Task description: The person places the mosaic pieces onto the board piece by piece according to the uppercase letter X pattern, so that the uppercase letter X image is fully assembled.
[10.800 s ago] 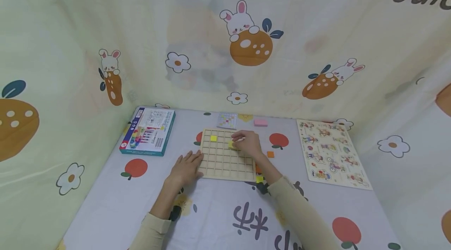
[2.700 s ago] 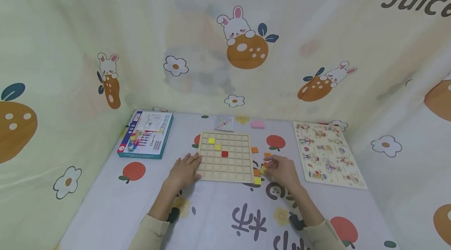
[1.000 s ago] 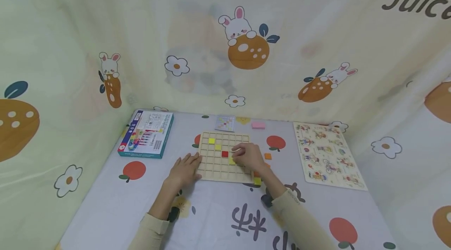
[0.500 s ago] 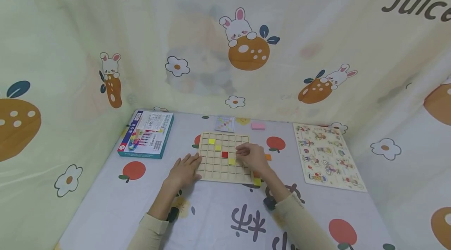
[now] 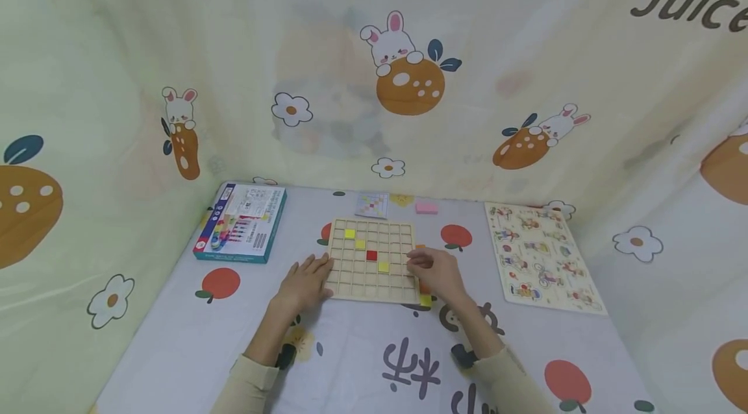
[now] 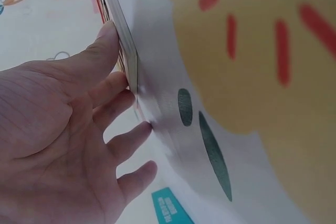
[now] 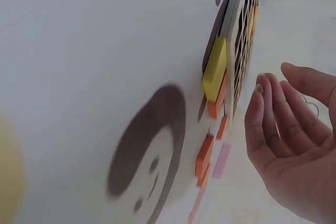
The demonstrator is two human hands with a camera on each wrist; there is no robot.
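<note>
A wooden grid board [image 5: 356,281] lies on the table. Yellow tiles [image 5: 350,233] and a red tile [image 5: 371,255] form a diagonal in its cells; the lowest yellow tile [image 5: 383,267] is right of the red one. My left hand [image 5: 305,284] rests at the board's left edge, its thumb [image 6: 107,43] on the rim, fingers spread. Over the right edge hovers my right hand [image 5: 439,274], fingers loosely bent; in the right wrist view nothing sits between them. Beside the board there, a loose yellow tile [image 7: 215,69] and orange tiles [image 7: 203,156] lie partly under that hand.
Behind the board lie a pattern card [image 5: 372,205] and a pink block [image 5: 426,207]. A boxed set [image 5: 241,222] is at the back left. A picture puzzle board [image 5: 543,258] lies to the right. A printed curtain [image 5: 327,141] hangs behind the table.
Since the earliest frame, a red tile and more yellow tiles have come onto the diagonal. My right hand let go of the latest yellow tile and moved right. My left hand stayed.
</note>
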